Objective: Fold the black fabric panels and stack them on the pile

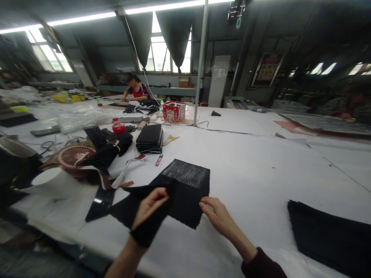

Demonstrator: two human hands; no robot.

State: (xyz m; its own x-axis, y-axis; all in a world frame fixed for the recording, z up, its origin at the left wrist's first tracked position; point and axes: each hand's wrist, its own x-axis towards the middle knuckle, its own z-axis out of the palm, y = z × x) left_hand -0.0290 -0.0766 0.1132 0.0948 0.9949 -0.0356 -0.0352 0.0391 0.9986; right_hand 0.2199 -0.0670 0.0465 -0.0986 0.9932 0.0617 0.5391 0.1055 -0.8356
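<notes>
A stack of black fabric pieces (188, 189) lies on the white table (255, 162) right in front of me. My left hand (149, 206) pinches a black fabric piece at the stack's left edge, fingers pressed together; a black cuff covers the wrist. My right hand (216, 214) rests on the stack's near right corner, fingertips curled onto the top layers.
A second black fabric pile (330, 235) lies at the near right. A stack of black panels (150, 138), small pink snips (159, 159), a pink fan (75, 156), a red-capped bottle (118, 126) and a red box (174, 111) sit left and behind. A person (136, 90) works at the far end.
</notes>
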